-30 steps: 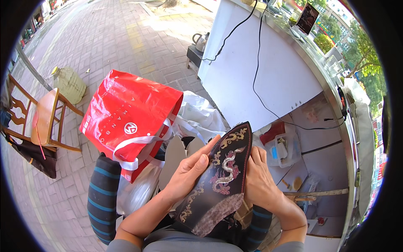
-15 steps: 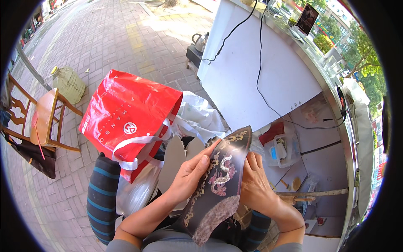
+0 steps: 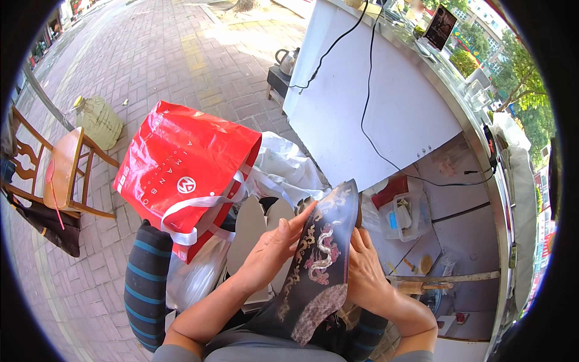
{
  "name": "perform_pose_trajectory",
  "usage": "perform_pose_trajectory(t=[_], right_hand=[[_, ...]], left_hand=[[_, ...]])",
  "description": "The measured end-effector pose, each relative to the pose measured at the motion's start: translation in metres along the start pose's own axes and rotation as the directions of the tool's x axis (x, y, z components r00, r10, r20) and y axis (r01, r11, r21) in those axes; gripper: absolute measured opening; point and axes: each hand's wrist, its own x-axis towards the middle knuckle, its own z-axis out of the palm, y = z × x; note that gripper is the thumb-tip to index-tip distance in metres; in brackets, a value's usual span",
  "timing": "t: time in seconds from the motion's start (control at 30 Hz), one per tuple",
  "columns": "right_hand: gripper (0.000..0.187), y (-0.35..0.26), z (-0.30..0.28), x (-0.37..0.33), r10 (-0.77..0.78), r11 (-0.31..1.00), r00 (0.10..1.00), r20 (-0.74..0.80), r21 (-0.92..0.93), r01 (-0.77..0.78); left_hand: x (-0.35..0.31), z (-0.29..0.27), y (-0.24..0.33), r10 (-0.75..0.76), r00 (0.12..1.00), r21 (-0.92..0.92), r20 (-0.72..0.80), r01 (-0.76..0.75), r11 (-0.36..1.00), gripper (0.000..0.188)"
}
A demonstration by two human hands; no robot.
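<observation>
A stiff, dark panel (image 3: pixel 319 253) stands tilted over my lap, narrow at the top. It bears a gold and reddish dragon with scrolls, plus a mottled grey-purple patch low down. My left hand (image 3: pixel 268 250) lies along its left edge, fingers stretched out and thumb lifted off the surface. At the right edge, my right hand (image 3: pixel 368 271) grips the panel with bent fingers, the tips partly hidden behind it. Grey sole-shaped pieces (image 3: pixel 248 232) stand just beyond my left hand. What the panel's back looks like is hidden.
A large red shopping bag (image 3: pixel 193 163) stands ahead on the left, beside white plastic bags (image 3: pixel 283 163). A striped cushioned armrest (image 3: pixel 148 283) is at my left. A white counter (image 3: pixel 374 102) with shelves, a clear plastic box (image 3: pixel 407 217) and a hanging black cable (image 3: pixel 367 120) rises on the right.
My left thumb has come up off the panel and the left fingers have straightened. The panel has tipped slightly and shifted a little left at its top. My right hand stays beside it.
</observation>
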Motion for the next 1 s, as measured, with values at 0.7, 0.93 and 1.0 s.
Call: perform_pose_trajectory(t=[0.7, 0.93, 1.0], right_hand=[[0.036, 0.0, 0.014, -0.008, 0.016, 0.999, 0.996, -0.088, 0.03, -0.014], [0.038, -0.002, 0.013, -0.01, 0.039, 0.998, 0.998, -0.04, 0.049, -0.037], [0.039, -0.002, 0.014, -0.01, 0.039, 0.996, 0.996, -0.076, 0.083, -0.032]], left_hand=[[-0.004, 0.014, 0.007, 0.059, 0.996, 0.012, 0.066, -0.059, 0.998, 0.094], [-0.003, 0.015, 0.003, 0.034, 0.999, 0.015, 0.037, -0.034, 0.999, 0.098], [-0.002, 0.016, 0.0, 0.041, 0.999, 0.025, 0.026, -0.042, 0.999, 0.099]])
